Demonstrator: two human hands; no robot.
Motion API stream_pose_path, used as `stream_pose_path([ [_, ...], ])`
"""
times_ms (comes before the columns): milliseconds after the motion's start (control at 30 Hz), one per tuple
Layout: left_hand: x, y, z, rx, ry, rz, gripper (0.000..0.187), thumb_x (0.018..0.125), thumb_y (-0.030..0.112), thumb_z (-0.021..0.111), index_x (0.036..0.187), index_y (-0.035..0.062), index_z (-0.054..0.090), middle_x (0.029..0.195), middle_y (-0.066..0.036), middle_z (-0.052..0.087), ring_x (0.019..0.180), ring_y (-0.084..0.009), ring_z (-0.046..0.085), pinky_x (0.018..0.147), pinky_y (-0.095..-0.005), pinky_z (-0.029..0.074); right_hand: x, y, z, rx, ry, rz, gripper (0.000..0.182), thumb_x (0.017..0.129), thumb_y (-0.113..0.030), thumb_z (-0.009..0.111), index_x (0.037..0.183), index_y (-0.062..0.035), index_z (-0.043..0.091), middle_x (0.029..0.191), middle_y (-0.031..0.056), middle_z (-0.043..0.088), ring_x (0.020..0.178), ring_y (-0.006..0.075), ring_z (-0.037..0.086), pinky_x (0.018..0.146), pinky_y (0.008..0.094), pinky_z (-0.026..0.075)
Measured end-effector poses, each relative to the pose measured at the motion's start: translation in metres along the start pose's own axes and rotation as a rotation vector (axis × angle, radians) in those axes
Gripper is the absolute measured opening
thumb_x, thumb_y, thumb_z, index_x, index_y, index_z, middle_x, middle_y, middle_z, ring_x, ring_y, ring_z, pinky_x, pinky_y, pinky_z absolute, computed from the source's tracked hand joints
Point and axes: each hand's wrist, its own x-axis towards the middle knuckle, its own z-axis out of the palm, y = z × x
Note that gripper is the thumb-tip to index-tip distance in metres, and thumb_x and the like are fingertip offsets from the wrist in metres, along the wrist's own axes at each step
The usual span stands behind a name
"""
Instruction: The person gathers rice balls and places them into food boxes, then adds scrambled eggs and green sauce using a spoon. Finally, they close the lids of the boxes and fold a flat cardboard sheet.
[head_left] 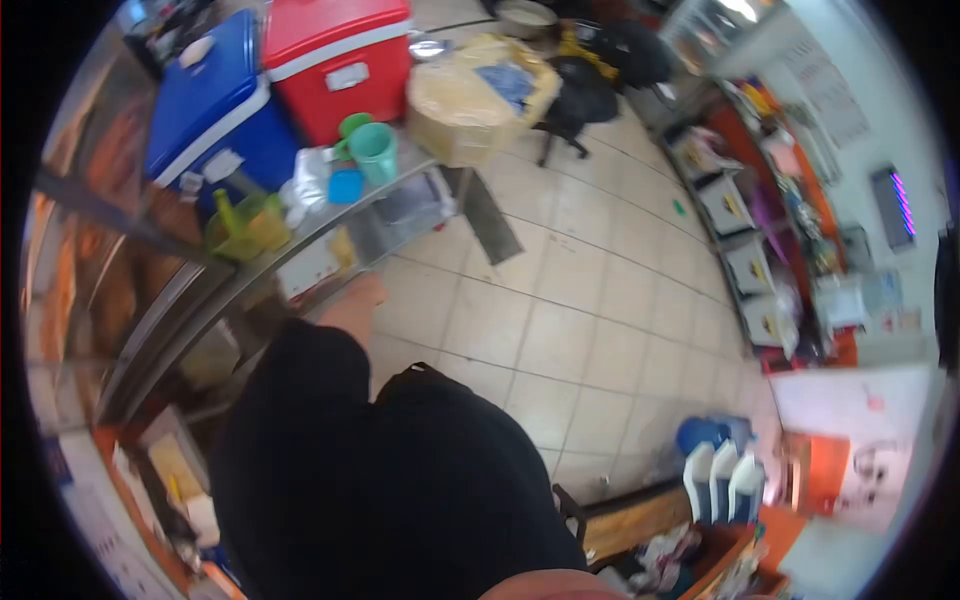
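My left hand (366, 294) reaches out past the black clothing to the front edge of the steel counter. It is small and blurred, and its fingers do not show clearly. Closest to it are a white sheet-like item (306, 270) and a yellowish piece (342, 248) at the counter's lower level. A clear plastic tray (405, 205) lies a little farther along. On the ledge above are a mint-green pitcher (374, 154), a blue square item (345, 186) and a yellow-green container (246, 228). My right hand is out of view.
Blue (225, 120) and red (338, 75) coolers stand behind the ledge, beside a plastic-wrapped bundle (465, 100). A black wheeled chair (580, 95) is beyond. Shelves with white bins (745, 265) line the right wall. A blue water jug (703, 434) sits lower right on the tiled floor (560, 310).
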Motion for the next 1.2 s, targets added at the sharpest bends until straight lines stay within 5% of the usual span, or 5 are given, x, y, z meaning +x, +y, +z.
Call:
stream_pose_path([
  [400, -0.047, 0.103, 0.161, -0.27, 0.013, -0.221, 0.031, 0.08, 0.017, 0.06, 0.105, 0.0029, 0.072, 0.117, -0.024, 0.065, 0.109, -0.0368, 0.063, 0.094, -0.0452, 0.05, 0.277, 0.026, -0.468, -0.253, -0.174, 0.025, 0.051, 0.094, -0.035, 0.055, 0.134, -0.0036, 0.053, 0.127, 0.0187, 0.062, 0.106, 0.0369, 0.064, 0.087, 0.0474, 0.056],
  [633, -0.066, 0.341, 0.153, -1.013, -0.328, -0.266, 0.042, 0.087, 0.032, 0.064, 0.118, 0.0043, 0.065, 0.117, -0.016, 0.065, 0.106, -0.028, 0.063, 0.087, -0.0424, 0.051, 0.427, -0.275, -0.743, -0.102, 0.588, -0.672, 0.055, 0.093, -0.034, 0.057, 0.135, 0.0022, 0.053, 0.133, 0.0272, 0.056, 0.127, 0.0404, 0.053, 0.105, 0.0454, 0.043],
  [767, -0.104, 0.395, 0.047, -1.217, -0.433, -0.275, 0.052, 0.09, 0.042, 0.065, 0.124, 0.004, 0.062, 0.119, -0.012, 0.066, 0.108, -0.0234, 0.062, 0.087, -0.0405, 0.052, 0.384, -0.485, -0.745, 0.401, 0.171, -1.168, 0.041, 0.099, -0.029, 0.057, 0.126, 0.0015, 0.056, 0.108, 0.0083, 0.066, 0.091, 0.0166, 0.063, 0.079, 0.0289, 0.049],
  [900, -0.06, 0.387, 0.038, -1.353, -0.426, -0.152, 0.054, 0.091, 0.046, 0.063, 0.126, 0.0038, 0.062, 0.119, -0.011, 0.066, 0.112, -0.0228, 0.06, 0.093, -0.0434, 0.051, 0.404, -0.591, -0.661, 0.041, 0.014, -1.436, 0.034, 0.1, -0.028, 0.054, 0.124, -0.0045, 0.059, 0.11, 0.0096, 0.066, 0.092, 0.0202, 0.065, 0.078, 0.0339, 0.051],
  [1200, 0.111, 0.504, -0.159, -0.274, 0.136, 0.26, 0.031, 0.086, 0.025, 0.057, 0.088, -0.0009, 0.073, 0.088, -0.021, 0.07, 0.089, -0.0392, 0.067, 0.077, -0.0489, 0.051, 0.557, -0.532, -0.642, -0.875, -0.3, -0.952, 0.034, 0.098, -0.023, 0.049, 0.125, -0.005, 0.06, 0.112, 0.0153, 0.069, 0.105, 0.0309, 0.066, 0.092, 0.0412, 0.05],
])
